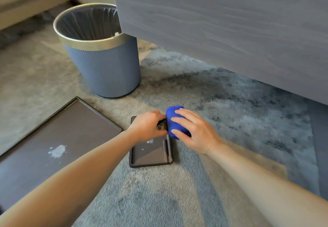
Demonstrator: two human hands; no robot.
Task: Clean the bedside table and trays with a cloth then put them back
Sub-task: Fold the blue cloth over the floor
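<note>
On the carpet (230, 111), straight ahead of the person, lay the small tray (150, 153), its long axis running from near to far. Both hands met at its far end. The left hand (147, 125) had its fingers curled round a small dark object (161, 126) with round buttons, at the tray's far edge; what that object was could not be told. The right hand (193, 129) cupped the bunched blue cloth (173, 113), fingers draped over the wad and thumb against its near side, right at the tray's far right corner and touching the left hand's knuckles. The cloth hand was thus already at the tray, with the soiled bottom lying toward the person, so a wipe would most likely be drawn back along the long axis once the dark object was out of the way. A few white flecks (150, 141) showed on the tray's floor just nearer than the left hand.

Well to the left lay the large tray (71, 129), slanted to the view and closer to the left arm, with a white smear (57, 151) on it.

Counted: two trays, one cloth, one dark object, one lined bin (106, 70) beyond the trays, and one grey panel (221, 22) above the carpet at the upper right, probably the table's side.
</note>
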